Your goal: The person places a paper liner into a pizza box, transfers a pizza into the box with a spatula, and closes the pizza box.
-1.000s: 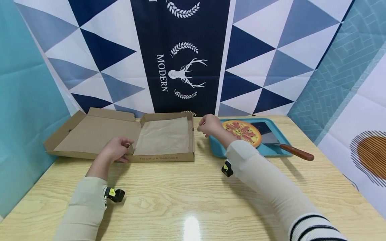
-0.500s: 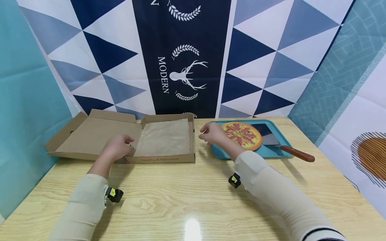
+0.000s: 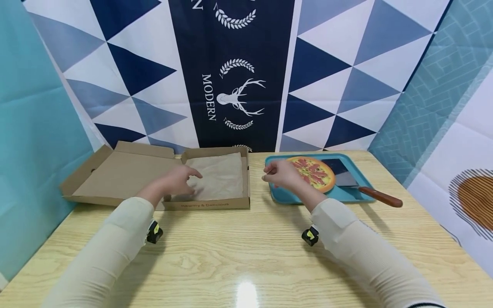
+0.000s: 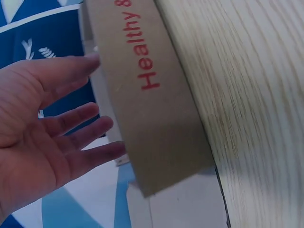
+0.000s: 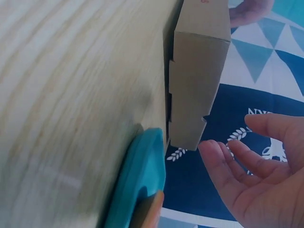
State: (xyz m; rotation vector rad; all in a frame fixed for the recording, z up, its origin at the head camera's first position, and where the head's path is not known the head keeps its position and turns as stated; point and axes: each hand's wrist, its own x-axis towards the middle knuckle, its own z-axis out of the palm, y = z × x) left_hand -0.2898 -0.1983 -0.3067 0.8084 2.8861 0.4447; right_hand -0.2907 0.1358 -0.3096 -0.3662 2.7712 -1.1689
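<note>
An opened cardboard pizza box (image 3: 208,205) lies at the left back, its lid (image 3: 127,173) folded out to the left and a sheet of brown paper (image 3: 221,175) lining its base. My left hand (image 3: 179,179) is over the front left of the base, fingers extended and holding nothing. In the left wrist view those fingers come right at the top of the lettered front wall (image 4: 147,99). My right hand (image 3: 283,173), fingers loosely bent with nothing in them, hovers at the left end of a blue tray (image 3: 280,197). A pizza (image 3: 319,175) on that tray is partly covered by the hand.
Beside the pizza, a spatula (image 3: 348,177) rests on the tray, its wooden handle (image 3: 379,196) sticking out past the front right rim. Patterned cloth (image 3: 239,51) hangs behind the wooden table (image 3: 215,252). A bright glare spot shows near the front.
My left hand has come off the box's front left corner and shifted right, over the paper, its fingers straightening. My right hand has drifted slightly right and down, over the tray's left end.
</note>
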